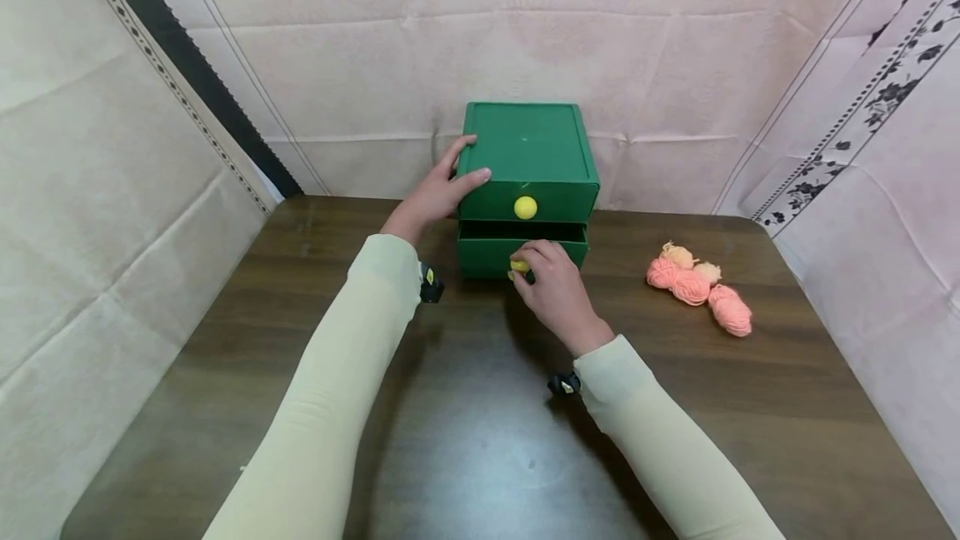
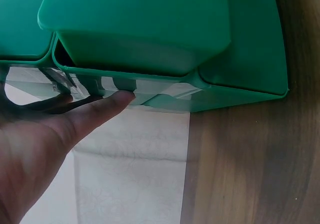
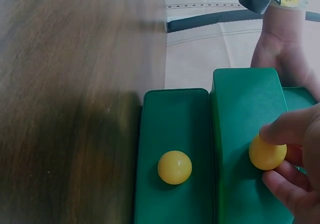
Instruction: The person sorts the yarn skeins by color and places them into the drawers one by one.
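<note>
A green drawer cabinet point(image 1: 525, 140) with yellow ball knobs stands at the back of the table. Its middle drawer point(image 3: 245, 114) is pulled partly out; the upper drawer with its knob point(image 1: 526, 207) and the bottom drawer point(image 3: 175, 124) sit in place. My right hand point(image 1: 553, 286) pinches the middle drawer's yellow knob point(image 3: 267, 153) between thumb and fingers. On the cabinet's left side rests my left hand point(image 1: 435, 194), its fingers stretched along the taped wall point(image 2: 160, 89). What lies inside the pulled-out drawer is hidden.
Several small pink and cream yarn skeins point(image 1: 690, 286) lie on the table to the right of the cabinet. Pale patterned cloth point(image 1: 450, 40) hangs behind the dark wooden table point(image 1: 465, 440) and along both sides.
</note>
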Tool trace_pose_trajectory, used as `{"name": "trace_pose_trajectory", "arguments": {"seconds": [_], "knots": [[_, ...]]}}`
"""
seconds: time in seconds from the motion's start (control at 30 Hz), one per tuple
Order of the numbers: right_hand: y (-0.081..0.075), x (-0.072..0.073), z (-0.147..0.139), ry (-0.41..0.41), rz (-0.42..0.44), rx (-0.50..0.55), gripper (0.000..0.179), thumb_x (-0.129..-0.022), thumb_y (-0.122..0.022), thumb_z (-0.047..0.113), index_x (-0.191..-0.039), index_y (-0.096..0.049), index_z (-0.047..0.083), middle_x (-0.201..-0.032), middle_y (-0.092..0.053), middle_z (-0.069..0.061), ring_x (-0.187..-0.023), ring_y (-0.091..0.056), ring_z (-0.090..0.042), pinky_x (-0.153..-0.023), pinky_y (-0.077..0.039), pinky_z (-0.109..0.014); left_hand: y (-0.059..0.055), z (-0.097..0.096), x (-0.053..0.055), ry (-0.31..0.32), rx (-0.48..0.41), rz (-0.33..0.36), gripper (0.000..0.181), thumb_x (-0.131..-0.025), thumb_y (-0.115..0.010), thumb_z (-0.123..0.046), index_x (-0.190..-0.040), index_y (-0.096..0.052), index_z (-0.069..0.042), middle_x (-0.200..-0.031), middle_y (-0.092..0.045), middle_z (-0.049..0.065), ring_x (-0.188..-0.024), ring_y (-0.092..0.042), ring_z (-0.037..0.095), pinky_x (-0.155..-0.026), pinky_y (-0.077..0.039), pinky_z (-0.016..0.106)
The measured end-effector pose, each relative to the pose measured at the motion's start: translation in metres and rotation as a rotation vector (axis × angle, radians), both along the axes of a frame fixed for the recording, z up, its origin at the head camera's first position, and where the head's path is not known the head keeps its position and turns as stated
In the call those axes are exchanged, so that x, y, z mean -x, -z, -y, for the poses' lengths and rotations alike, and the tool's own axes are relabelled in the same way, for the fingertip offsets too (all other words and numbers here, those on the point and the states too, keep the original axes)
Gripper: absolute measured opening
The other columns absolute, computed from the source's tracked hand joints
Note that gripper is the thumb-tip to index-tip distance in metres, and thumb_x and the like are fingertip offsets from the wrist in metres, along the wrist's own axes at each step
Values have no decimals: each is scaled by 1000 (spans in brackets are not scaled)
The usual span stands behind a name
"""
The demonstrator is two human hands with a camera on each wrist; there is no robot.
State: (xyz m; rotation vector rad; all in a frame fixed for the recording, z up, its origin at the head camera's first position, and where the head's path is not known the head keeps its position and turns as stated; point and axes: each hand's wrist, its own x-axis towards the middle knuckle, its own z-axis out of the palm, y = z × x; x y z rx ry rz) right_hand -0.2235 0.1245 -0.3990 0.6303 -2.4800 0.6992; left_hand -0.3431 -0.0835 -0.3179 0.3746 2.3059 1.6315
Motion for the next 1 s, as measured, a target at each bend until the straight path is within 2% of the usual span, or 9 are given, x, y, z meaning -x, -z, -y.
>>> {"name": "trace_pose_trajectory", "arguments": {"seconds": [0.17,0.33,0.67,0.7,1.0], "knots": [[-1,-5,0,-6,-4,-9,16,-85,-75,14,-99,-72,7,-108,-65,-7,-99,-58,-23,-88,-53,-36,-13,0,-13,12,12,5,73,-93,-57,-50,-151,-13,-47,-160,-19,9,-133,-42,35,-101,-43,55],[-2,-8,1,-9,-17,-21,15,-86,-74,14,-99,-72,7,-106,-66,-7,-98,-58,-23,-87,-53,-35,-17,-1,-19,11,13,7,72,-93,-57,-49,-151,-13,-46,-159,-20,9,-132,-42,34,-101,-44,55],[-2,-16,0,-18,-20,-22,14,-87,-73,14,-98,-72,7,-106,-66,-7,-98,-58,-23,-87,-53,-34,-17,-2,-18,6,11,16,73,-93,-57,-50,-151,-13,-48,-161,-17,8,-134,-41,35,-102,-42,55],[-2,-17,0,-19,-19,-20,14,-87,-73,14,-98,-72,7,-106,-66,-7,-98,-58,-22,-87,-53,-34,-14,-2,-16,3,9,11,72,-92,-58,-52,-149,-14,-50,-161,-17,7,-133,-41,35,-102,-42,56],[-2,-24,0,-23,-27,-20,14,-86,-74,13,-98,-72,7,-105,-66,-7,-97,-58,-22,-86,-54,-34,-19,-2,-20,-4,16,19,71,-94,-56,-48,-151,-14,-46,-160,-18,8,-133,-40,35,-102,-42,55]]}}
